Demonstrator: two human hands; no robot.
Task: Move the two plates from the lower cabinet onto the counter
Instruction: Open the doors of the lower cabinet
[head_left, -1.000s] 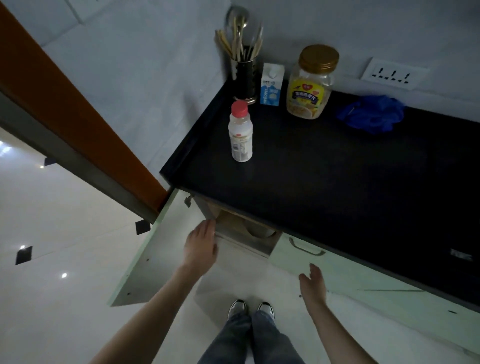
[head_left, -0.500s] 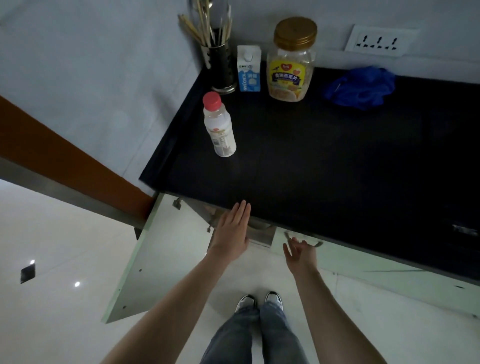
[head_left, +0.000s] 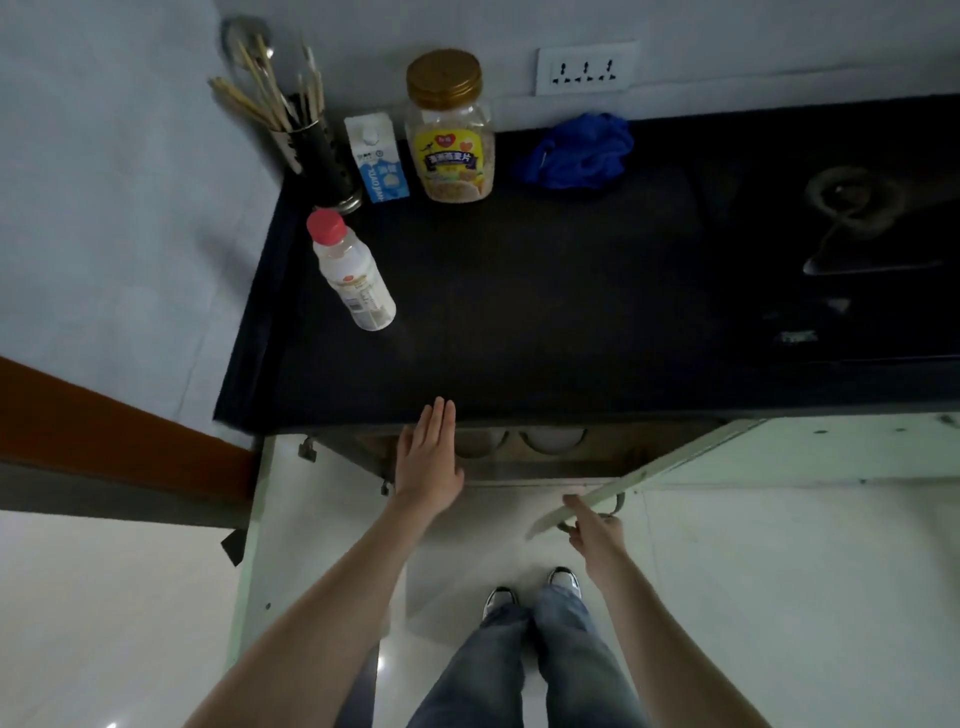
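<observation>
Under the black counter (head_left: 545, 312) the lower cabinet stands with both doors swung out. Inside, just below the counter's front edge, I see the curved rims of two plates (head_left: 550, 440), side by side and mostly hidden in shadow. My left hand (head_left: 428, 457) is flat with fingers straight, held in front of the cabinet opening near the left plate (head_left: 480, 444), holding nothing. My right hand (head_left: 592, 527) is closed on the metal handle of the right cabinet door (head_left: 639, 480), which stands partly open.
The left cabinet door (head_left: 291, 519) hangs wide open beside my left arm. On the counter's back left stand a red-capped bottle (head_left: 353, 273), a utensil holder (head_left: 317, 156), a small carton (head_left: 376, 158) and a gold-lidded jar (head_left: 449, 127). A blue cloth (head_left: 576, 150) and a stove burner (head_left: 852, 197) lie further right.
My right hand reached the right door's handle, closed on it and swung the door outward. My left hand rose from the left door toward the cabinet opening. The plates came into view.
</observation>
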